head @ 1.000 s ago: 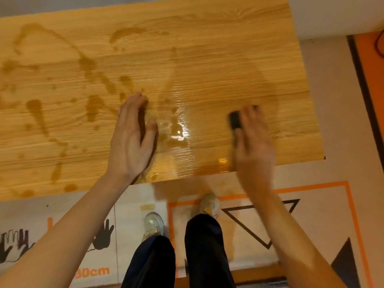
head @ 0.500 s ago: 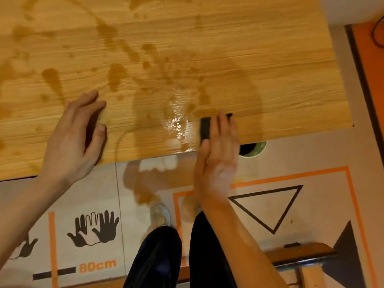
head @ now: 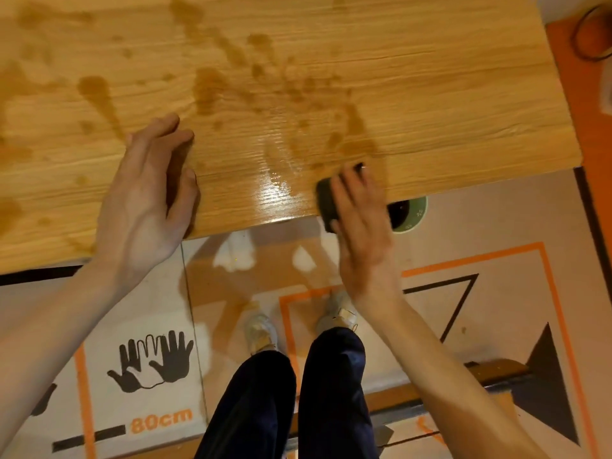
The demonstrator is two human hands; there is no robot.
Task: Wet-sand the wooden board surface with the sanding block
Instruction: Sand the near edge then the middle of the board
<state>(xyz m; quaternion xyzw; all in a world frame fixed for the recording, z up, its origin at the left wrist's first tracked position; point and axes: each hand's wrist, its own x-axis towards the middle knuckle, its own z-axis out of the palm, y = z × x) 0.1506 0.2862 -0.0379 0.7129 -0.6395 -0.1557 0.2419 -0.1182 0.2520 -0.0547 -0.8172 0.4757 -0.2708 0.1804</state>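
The left hand (head: 145, 200) lies open and flat on the wooden board (head: 430, 104), likely to steady it, while the right hand (head: 359, 223) presses flat on the dark sanding block (head: 326, 202) at the board's wet near edge.

Right hand (head: 361, 226) flat on sanding block (head: 326, 202) at wet board (head: 430, 94) edge — left hand (head: 142, 207) (palm down) alongside

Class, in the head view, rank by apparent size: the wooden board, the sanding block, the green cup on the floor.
1. wooden board, by far.
2 and 3. sanding block and green cup: both partly hidden, too close to rank.
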